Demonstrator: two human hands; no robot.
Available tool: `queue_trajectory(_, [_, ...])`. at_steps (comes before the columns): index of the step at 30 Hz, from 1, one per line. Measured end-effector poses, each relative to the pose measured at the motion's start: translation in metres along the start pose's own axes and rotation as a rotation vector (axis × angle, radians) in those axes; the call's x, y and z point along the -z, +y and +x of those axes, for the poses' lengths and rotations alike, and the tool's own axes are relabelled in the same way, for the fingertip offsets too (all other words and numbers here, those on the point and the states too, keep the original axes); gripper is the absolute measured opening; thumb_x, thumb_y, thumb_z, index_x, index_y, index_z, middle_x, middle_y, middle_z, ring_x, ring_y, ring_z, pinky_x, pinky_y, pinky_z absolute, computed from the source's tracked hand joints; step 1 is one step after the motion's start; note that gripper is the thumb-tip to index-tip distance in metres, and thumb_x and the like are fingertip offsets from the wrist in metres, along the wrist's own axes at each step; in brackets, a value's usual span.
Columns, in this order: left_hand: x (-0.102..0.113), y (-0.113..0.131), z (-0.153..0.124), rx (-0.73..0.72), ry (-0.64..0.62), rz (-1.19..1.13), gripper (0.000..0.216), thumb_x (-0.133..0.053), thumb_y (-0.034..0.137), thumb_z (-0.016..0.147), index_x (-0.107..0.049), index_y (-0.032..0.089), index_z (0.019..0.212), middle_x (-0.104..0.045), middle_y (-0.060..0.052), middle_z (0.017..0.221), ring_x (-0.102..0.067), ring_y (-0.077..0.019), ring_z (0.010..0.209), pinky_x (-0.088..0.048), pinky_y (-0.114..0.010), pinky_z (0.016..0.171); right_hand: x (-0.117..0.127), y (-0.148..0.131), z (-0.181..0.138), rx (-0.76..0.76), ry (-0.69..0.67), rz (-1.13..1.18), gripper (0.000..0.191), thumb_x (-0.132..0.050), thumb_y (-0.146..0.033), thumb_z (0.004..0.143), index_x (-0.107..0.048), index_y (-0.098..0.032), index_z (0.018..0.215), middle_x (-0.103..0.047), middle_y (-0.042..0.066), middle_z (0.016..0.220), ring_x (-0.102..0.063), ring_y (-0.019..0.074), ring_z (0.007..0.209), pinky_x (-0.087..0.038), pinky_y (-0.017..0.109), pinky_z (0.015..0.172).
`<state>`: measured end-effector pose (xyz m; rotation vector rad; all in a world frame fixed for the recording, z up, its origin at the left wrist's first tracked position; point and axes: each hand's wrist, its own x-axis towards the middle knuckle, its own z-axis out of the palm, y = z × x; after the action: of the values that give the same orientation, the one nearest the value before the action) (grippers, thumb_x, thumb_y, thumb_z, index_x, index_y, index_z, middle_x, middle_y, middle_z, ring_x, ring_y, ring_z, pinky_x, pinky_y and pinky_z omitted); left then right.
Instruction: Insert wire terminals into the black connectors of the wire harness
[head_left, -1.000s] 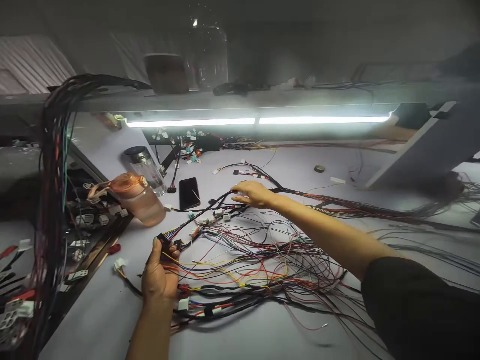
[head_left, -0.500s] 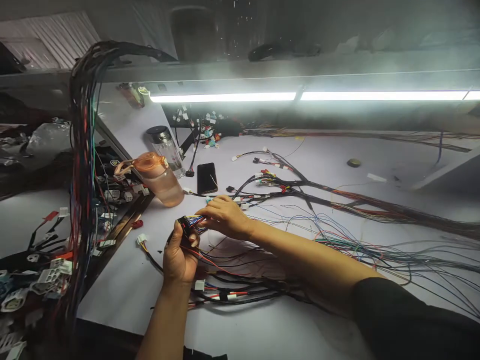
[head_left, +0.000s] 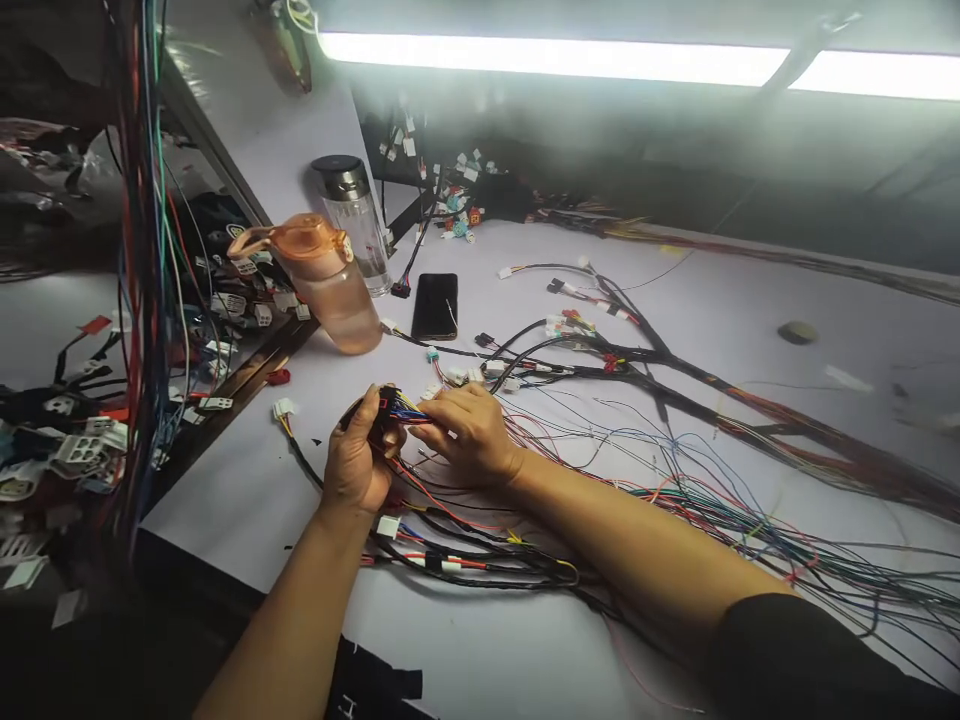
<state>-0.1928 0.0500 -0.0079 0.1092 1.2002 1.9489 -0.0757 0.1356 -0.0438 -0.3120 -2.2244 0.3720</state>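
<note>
My left hand (head_left: pixel 358 462) is closed around a black multi-pin connector (head_left: pixel 384 408) with coloured wires running out of it. My right hand (head_left: pixel 469 432) is right beside it, fingers pinched on the wires at the connector's mouth. Both hands hover just above the white table (head_left: pixel 247 490). A large wire harness (head_left: pixel 675 400) of black-taped trunks and loose coloured wires spreads across the table to the right, and a branch with small white connectors (head_left: pixel 388 526) lies under my wrists.
An orange-lidded bottle (head_left: pixel 330 285) and a clear bottle (head_left: pixel 356 220) stand at the back left, with a black phone (head_left: pixel 435 305) beside them. A hanging bundle of wires (head_left: pixel 142 250) and bins of white connectors (head_left: pixel 75 450) fill the left. A strip light (head_left: pixel 555 55) runs overhead.
My right hand drew back from the far harness to the connector in my left hand and now pinches its wires. The view tilted downward and nearer.
</note>
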Motion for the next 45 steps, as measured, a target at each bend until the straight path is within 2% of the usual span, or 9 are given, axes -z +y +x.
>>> queue_trajectory(4, [0.001, -0.001, 0.001, 0.030, 0.006, -0.006, 0.038, -0.085, 0.030, 0.056, -0.061, 0.010, 0.076, -0.054, 0.004, 0.057, -0.037, -0.0021, 0.036, -0.025, -0.013, 0.030, 0.000, -0.001, -0.001, -0.054, -0.070, -0.017, 0.035, -0.042, -0.043, 0.101, -0.065, -0.018, 0.093, -0.068, 0.003, 0.076, -0.058, 0.0134, 0.070, -0.030, 0.032, 0.067])
queue_trajectory(9, [0.001, 0.000, 0.002, 0.049, -0.010, -0.020, 0.035, -0.085, 0.028, 0.057, -0.062, 0.009, 0.076, -0.057, 0.003, 0.062, -0.040, -0.0024, 0.039, -0.028, -0.014, 0.032, -0.001, -0.003, -0.002, -0.072, -0.032, -0.043, 0.039, -0.040, -0.045, 0.101, -0.067, -0.018, 0.091, -0.068, 0.002, 0.075, -0.059, 0.0129, 0.070, -0.030, 0.032, 0.067])
queue_trajectory(13, [0.005, 0.002, 0.003, 0.036, -0.007, -0.024, 0.053, -0.092, 0.035, 0.047, -0.068, 0.011, 0.088, -0.063, 0.001, 0.076, -0.054, -0.0070, 0.053, -0.046, -0.018, 0.043, -0.003, -0.003, -0.003, -0.093, 0.001, -0.071, 0.037, -0.042, -0.043, 0.101, -0.068, -0.018, 0.089, -0.069, 0.002, 0.075, -0.059, 0.0115, 0.069, -0.029, 0.031, 0.065])
queue_trajectory(16, [0.006, 0.003, 0.004, 0.028, -0.010, -0.017, 0.057, -0.090, 0.044, 0.050, -0.070, 0.011, 0.092, -0.063, -0.001, 0.078, -0.060, -0.0112, 0.064, -0.055, -0.023, 0.054, -0.004, -0.004, -0.003, -0.082, 0.051, -0.098, 0.036, -0.046, -0.043, 0.099, -0.069, -0.019, 0.086, -0.068, 0.000, 0.071, -0.057, 0.0103, 0.065, -0.028, 0.030, 0.063])
queue_trajectory(21, [0.005, 0.001, 0.004, -0.020, 0.004, -0.008, 0.056, -0.091, 0.033, 0.047, -0.071, 0.012, 0.094, -0.065, -0.001, 0.084, -0.061, -0.0115, 0.070, -0.057, -0.023, 0.057, -0.003, -0.003, -0.002, -0.081, 0.111, -0.129, 0.032, -0.051, -0.041, 0.097, -0.069, -0.019, 0.083, -0.068, -0.002, 0.070, -0.057, 0.0090, 0.062, -0.028, 0.030, 0.061])
queue_trajectory(28, [0.004, -0.004, 0.007, 0.000, 0.031, 0.036, 0.049, -0.091, 0.025, 0.043, -0.072, 0.008, 0.084, -0.066, -0.002, 0.078, -0.059, -0.0103, 0.063, -0.053, -0.018, 0.050, -0.003, -0.002, -0.003, -0.081, 0.113, -0.117, 0.031, -0.051, -0.042, 0.097, -0.070, -0.020, 0.086, -0.070, -0.002, 0.073, -0.059, 0.0089, 0.064, -0.030, 0.029, 0.061])
queue_trajectory(34, [0.001, 0.001, 0.003, 0.049, 0.024, -0.031, 0.019, -0.074, 0.020, 0.072, -0.070, 0.008, 0.086, -0.067, -0.002, 0.078, -0.061, -0.0107, 0.063, -0.054, -0.020, 0.052, -0.003, -0.002, -0.002, -0.071, 0.152, -0.121, 0.031, -0.052, -0.041, 0.097, -0.070, -0.019, 0.083, -0.068, -0.002, 0.069, -0.059, 0.0094, 0.062, -0.031, 0.029, 0.060])
queue_trajectory(38, [-0.001, 0.008, 0.001, 0.084, 0.041, -0.097, 0.049, -0.047, 0.050, 0.092, -0.070, 0.007, 0.089, -0.068, -0.007, 0.081, -0.066, -0.0169, 0.071, -0.060, -0.031, 0.062, -0.004, -0.002, -0.002, -0.104, 0.138, -0.108, 0.035, -0.050, -0.044, 0.097, -0.070, -0.019, 0.082, -0.069, -0.002, 0.070, -0.060, 0.0097, 0.062, -0.031, 0.029, 0.061])
queue_trajectory(45, [-0.003, 0.007, 0.003, 0.071, 0.136, -0.074, 0.044, -0.036, 0.035, 0.098, -0.068, 0.009, 0.080, -0.069, -0.007, 0.077, -0.066, -0.0154, 0.068, -0.058, -0.028, 0.061, -0.005, -0.003, -0.001, -0.134, 0.148, -0.117, 0.037, -0.048, -0.044, 0.098, -0.071, -0.020, 0.083, -0.068, -0.002, 0.069, -0.059, 0.0090, 0.062, -0.031, 0.029, 0.060])
